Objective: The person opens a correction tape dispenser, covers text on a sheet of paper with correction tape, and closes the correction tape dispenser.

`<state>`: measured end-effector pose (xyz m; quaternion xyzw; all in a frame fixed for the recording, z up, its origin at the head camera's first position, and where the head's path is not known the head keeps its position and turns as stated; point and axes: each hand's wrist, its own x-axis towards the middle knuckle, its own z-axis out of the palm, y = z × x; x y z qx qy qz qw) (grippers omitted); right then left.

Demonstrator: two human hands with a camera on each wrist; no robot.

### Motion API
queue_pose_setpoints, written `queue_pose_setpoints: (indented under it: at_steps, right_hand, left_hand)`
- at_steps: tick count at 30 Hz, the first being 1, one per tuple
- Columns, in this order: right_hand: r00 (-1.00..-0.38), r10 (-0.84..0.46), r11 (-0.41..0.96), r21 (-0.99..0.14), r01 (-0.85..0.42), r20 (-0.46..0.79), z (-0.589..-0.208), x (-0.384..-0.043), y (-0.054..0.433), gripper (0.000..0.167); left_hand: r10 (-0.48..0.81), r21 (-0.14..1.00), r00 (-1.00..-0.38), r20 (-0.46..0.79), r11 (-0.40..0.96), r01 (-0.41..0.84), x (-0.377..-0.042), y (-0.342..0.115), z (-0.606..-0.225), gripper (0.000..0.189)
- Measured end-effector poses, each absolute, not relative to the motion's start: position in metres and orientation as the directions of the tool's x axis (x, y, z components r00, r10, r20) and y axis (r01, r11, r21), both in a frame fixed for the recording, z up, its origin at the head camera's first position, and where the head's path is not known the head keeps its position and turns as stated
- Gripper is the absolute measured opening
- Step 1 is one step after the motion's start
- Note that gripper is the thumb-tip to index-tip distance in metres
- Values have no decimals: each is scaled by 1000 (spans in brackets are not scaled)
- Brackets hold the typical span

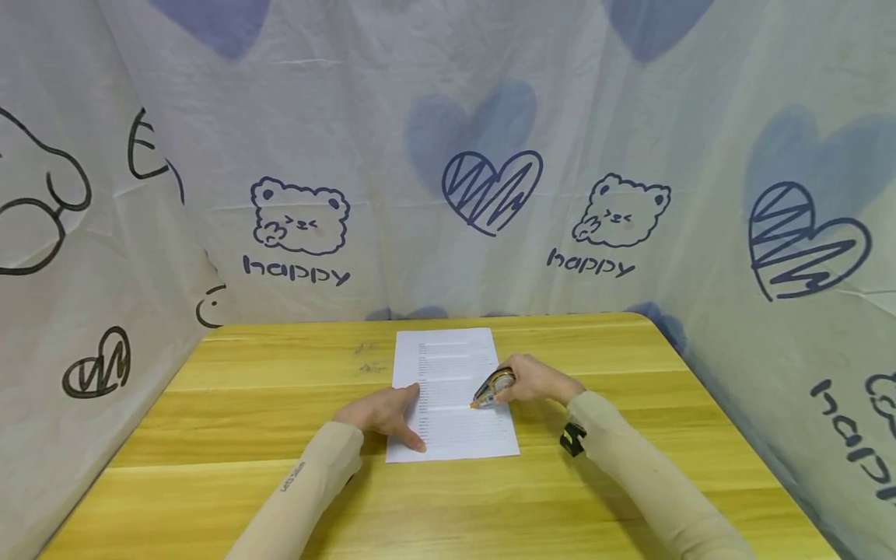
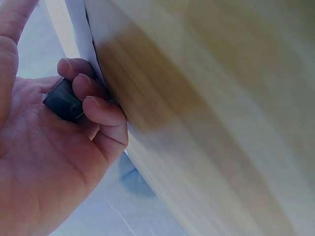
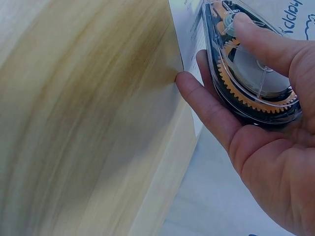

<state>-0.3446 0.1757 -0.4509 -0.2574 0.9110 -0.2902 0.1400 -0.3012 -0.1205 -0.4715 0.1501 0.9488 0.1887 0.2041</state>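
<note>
A printed sheet of paper (image 1: 448, 428) lies on the wooden table, with rows of small text and several blank white bands across it. My right hand (image 1: 537, 379) grips a clear-cased correction tape (image 1: 498, 383), thumb on one side; its orange tip meets the sheet at the right part of a white band. Inside the case, the right wrist view shows an orange gear and a white reel. My left hand (image 1: 381, 412) rests on the sheet's left edge, thumb and forefinger spread. Its other fingers curl round a small black cap (image 2: 64, 101) against the palm.
The yellow wood-grain table (image 1: 266, 420) carries faint dark marks (image 1: 367, 358) left of the sheet. A white curtain (image 1: 392, 257) with bears, hearts and "happy" lettering hangs behind and on both sides. A black band (image 1: 572, 439) sits at the right wrist.
</note>
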Motion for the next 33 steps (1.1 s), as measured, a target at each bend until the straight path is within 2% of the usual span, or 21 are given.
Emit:
queue_pose_setpoints:
  at_steps: [18,33]
  right_hand:
    - [-837,-532,712,-602,-362,-126,-453,-347,179,20]
    - [-837,-532,711,-604,-359,-129,-451,-346,182,18]
  left_hand:
    - [376,405,-867,-326,885,231,-301,-121,-472,116]
    - [364,429,-869,-335,880,203,-301,-122,-472,116]
